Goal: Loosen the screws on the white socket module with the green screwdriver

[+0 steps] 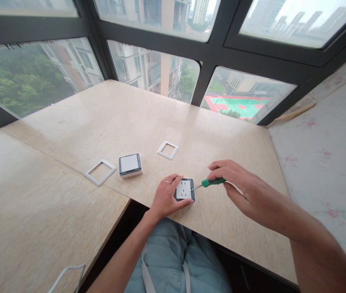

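A white wall socket with a dark grey frame lies on the stone counter near its front edge. My left hand grips it from the left, thumb along the near side and fingers over the far side. In my right hand is a screwdriver with a green handle, held between thumb and fingers. Its metal shaft points left, and the tip meets the socket's right side; the exact contact spot is too small to make out.
Left of the socket sits a white switch in a box. Two white square cover frames lie flat on the counter. A white cable hangs at the lower left edge. Windows stand behind, a papered wall at right.
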`<state>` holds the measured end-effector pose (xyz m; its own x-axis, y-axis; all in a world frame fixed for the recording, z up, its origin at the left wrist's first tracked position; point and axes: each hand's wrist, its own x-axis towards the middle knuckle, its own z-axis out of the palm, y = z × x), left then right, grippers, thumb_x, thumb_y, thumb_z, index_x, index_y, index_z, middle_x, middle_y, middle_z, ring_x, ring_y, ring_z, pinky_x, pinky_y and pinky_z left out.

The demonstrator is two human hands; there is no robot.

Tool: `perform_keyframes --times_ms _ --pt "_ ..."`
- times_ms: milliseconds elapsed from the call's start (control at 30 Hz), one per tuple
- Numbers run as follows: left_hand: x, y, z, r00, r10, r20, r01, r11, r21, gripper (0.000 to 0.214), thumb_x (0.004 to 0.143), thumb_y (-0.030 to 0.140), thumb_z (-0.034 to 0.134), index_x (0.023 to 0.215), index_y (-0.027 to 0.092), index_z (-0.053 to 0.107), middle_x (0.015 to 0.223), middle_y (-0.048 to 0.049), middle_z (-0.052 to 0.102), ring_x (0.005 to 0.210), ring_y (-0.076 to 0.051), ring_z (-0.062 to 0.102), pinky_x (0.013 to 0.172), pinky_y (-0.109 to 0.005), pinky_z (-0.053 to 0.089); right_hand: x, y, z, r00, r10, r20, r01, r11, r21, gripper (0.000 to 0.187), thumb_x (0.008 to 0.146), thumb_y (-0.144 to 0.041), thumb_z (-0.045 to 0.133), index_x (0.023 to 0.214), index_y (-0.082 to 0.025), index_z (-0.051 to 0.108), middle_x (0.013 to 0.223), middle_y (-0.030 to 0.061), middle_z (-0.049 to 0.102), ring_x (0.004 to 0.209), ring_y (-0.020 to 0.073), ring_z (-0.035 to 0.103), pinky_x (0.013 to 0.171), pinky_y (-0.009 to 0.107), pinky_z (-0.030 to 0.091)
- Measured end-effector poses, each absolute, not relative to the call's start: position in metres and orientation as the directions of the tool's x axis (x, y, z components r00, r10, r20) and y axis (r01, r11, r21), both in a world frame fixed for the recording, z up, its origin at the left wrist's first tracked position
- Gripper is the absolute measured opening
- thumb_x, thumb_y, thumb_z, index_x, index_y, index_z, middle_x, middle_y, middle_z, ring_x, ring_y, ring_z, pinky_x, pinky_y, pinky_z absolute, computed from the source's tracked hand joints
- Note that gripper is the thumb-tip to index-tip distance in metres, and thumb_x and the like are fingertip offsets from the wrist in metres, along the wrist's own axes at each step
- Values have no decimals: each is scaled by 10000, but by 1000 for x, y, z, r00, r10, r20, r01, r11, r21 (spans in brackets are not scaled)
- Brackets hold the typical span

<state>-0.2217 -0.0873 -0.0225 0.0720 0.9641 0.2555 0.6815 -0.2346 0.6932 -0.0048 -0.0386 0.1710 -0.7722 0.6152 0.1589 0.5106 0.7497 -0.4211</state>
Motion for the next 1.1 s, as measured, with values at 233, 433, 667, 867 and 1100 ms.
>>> perform_keyframes --times_ms 233,433,667,867,1100 --pt "-222 -87 -22 69 964 257 686 -233 690 827 749 626 787 1408 196 533 1404 -158 566 1322 -348 526 1116 -520 429 -32 -44 161 -648 722 243 702 690 -179 576 1020 -531 464 1439 -137 477 1143 172 735 983 296 735 723 370 582" --pt "-221 -87 -21 66 966 251 680 -228 697 824 742 611 800 1407 204 533 1407 -160 567 1317 -348 532 1113 -516 428 -36 -39 168 -484 859 167 868 496 -36 404 1007 -525 482 1056 -158 644 672 66 692 578 247 663 484 302 403" --pt "-221 -88 -21 65 964 260 677 -234 698 817 746 609 797 1406 206 534 1407 -155 566 1316 -348 534 1113 -520 430 -20 -39 159 -650 745 150 541 592 -597 204 979 -232 555 1182 -251 567 1104 51 701 974 180 688 864 328 547" --pt "-221 -87 -20 67 967 248 682 -225 696 838 737 621 800 1406 192 532 1409 -159 563 1318 -348 530 1110 -520 435 -35 -46 123 -507 799 323 120 436 -892 424 955 -239 629 1345 -272 466 1149 63 695 1058 190 685 885 375 587" --pt "-221 -87 -19 69 969 236 682 -219 697 827 744 619 797 1400 186 539 1408 -162 568 1322 -343 530 1125 -515 426 -30 -36 141 -298 877 377 242 451 -859 66 905 -272 666 933 -215 646 734 -28 616 603 121 566 579 262 475"
